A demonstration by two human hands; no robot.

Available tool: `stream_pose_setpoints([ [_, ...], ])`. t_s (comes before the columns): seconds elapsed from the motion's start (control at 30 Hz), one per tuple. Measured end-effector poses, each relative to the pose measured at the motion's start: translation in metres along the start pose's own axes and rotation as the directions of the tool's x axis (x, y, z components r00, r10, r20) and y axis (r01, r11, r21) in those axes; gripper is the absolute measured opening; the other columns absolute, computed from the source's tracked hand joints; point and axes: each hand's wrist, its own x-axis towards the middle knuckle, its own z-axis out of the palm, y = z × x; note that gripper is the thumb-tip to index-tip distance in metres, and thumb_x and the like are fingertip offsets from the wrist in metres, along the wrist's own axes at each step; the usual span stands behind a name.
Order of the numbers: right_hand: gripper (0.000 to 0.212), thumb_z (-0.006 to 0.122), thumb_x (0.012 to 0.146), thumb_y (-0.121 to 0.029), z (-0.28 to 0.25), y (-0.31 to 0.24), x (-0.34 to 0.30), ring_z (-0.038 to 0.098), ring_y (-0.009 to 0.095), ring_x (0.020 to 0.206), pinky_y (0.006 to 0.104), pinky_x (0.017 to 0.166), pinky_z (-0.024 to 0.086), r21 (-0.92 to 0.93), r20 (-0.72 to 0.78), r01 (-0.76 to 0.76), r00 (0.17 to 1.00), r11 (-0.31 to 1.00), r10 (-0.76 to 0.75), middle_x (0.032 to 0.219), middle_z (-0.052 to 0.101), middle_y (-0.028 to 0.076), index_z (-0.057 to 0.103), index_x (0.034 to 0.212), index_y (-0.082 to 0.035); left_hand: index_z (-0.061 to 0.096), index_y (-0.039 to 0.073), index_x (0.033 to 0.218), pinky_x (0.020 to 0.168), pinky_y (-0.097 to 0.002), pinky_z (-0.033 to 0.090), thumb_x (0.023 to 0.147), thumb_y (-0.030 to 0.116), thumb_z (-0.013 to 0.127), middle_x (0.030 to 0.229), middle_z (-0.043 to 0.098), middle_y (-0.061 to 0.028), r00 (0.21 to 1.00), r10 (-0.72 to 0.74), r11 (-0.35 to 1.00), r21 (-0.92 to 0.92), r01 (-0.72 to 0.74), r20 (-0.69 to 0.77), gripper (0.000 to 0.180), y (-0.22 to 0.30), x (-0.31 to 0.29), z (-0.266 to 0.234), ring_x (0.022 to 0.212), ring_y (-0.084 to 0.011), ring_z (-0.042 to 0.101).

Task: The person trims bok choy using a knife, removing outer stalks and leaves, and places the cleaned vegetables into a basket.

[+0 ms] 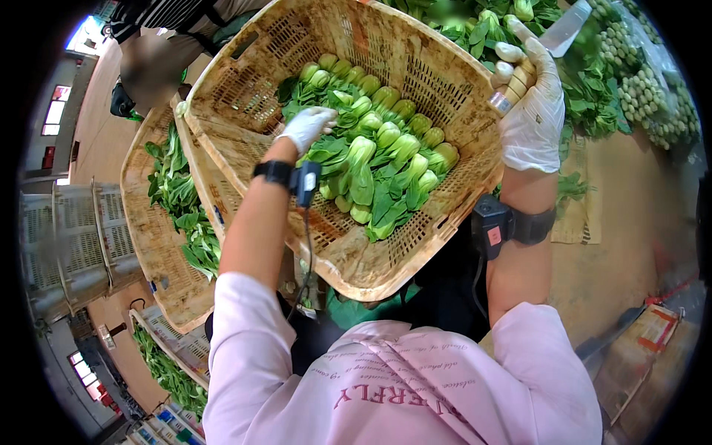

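A large stained cream plastic crate (261, 33) sits in front of me. Rows of bok choy (361, 152) lie inside it, pale stems and green leaves. Over the left part of these heads reaches my left hand (308, 127) in a white glove, its fingers stretched out and at the leaves, with no held thing visible. At the crate's right rim my gloved right hand (535, 122) is closed round the wooden handle of a knife (567, 28). Its broad metal blade points up and away, and the index finger is extended.
More loose bok choy (486, 30) lies beyond the crate. At the far right, bundled greens (639, 96) are stacked under clear plastic. Another crate (174, 300) with leafy greens stands to the left. A person (174, 26) is at the upper left.
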Motion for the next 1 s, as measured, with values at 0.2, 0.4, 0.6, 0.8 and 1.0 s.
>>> stream_pose_setpoints([
  [0.2, 0.029, 0.056, 0.09, -0.02, 0.011, 0.006, 0.005, 0.059, 0.012, 0.062, 0.021, 0.052, 0.049, 0.247, 0.137, -0.247, 0.966, 0.937, 0.218, 0.083, 0.064, 0.01, 0.055, 0.109, 0.002, 0.057, 0.006, 0.123, 0.097, -0.0413, 0.04, 0.071, 0.059, 0.065, 0.123, 0.058, -0.0125, 0.902, -0.337, 0.705, 0.562, 0.432, -0.271, 0.075, -0.079, 0.094, 0.1, 0.118, -0.0246, 0.052],
  [0.4, 0.026, 0.053, 0.092, -0.022, 0.032, 0.005, 0.001, 0.057, 0.012, 0.058, 0.0226, 0.047, 0.046, 0.146, -0.009, -0.229, 0.972, 0.962, 0.233, 0.078, 0.063, 0.008, 0.053, 0.11, -0.003, 0.058, 0.007, 0.118, 0.094, -0.0422, 0.043, 0.06, 0.051, 0.077, 0.121, 0.059, -0.0155, 0.958, -0.199, 0.757, 0.589, 0.283, -0.205, 0.075, -0.089, 0.093, 0.094, 0.113, -0.0311, 0.055],
  [0.6, 0.031, 0.053, 0.091, -0.018, 0.05, 0.025, -0.01, 0.058, 0.008, 0.065, 0.0168, 0.057, 0.043, -0.172, 0.139, -0.08, 0.985, 0.982, 0.105, 0.081, 0.065, 0.008, 0.055, 0.117, -0.001, 0.036, 0.004, 0.126, 0.092, -0.0308, 0.043, 0.065, 0.012, 0.075, 0.115, 0.051, -0.0081, 0.9, 0.423, 0.876, -0.207, -0.435, -0.1, 0.073, 0.013, 0.008, 0.03, 0.104, -0.0173, 0.051],
  [0.8, 0.023, 0.059, 0.081, -0.012, 0.092, 0.063, -0.06, 0.064, 0.021, 0.066, 0.0276, 0.064, 0.049, -0.739, 0.391, 0.272, 0.918, 0.617, 0.063, 0.077, 0.064, 0.01, 0.063, 0.104, -0.012, 0.035, 0.005, 0.13, 0.094, -0.031, 0.042, 0.064, 0.015, 0.08, 0.119, 0.048, -0.0072, 0.75, 0.52, 0.677, -0.339, -0.653, -0.409, 0.08, 0.023, -0.151, -0.012, 0.109, -0.0164, 0.049],
  [1.0, 0.024, 0.066, 0.069, -0.013, 0.143, 0.106, -0.135, 0.06, 0.027, 0.061, 0.0354, 0.053, 0.047, -0.532, 0.833, 0.793, 0.553, 0.296, 0.016, 0.069, 0.057, 0.007, 0.063, 0.093, -0.016, 0.059, 0.003, 0.107, 0.08, -0.0333, 0.049, 0.059, 0.026, 0.085, 0.095, 0.066, -0.0104, 0.375, 0.7, 0.712, 0.554, -0.431, -0.608, 0.06, -0.013, -0.263, -0.048, 0.087, -0.0258, 0.064],
])
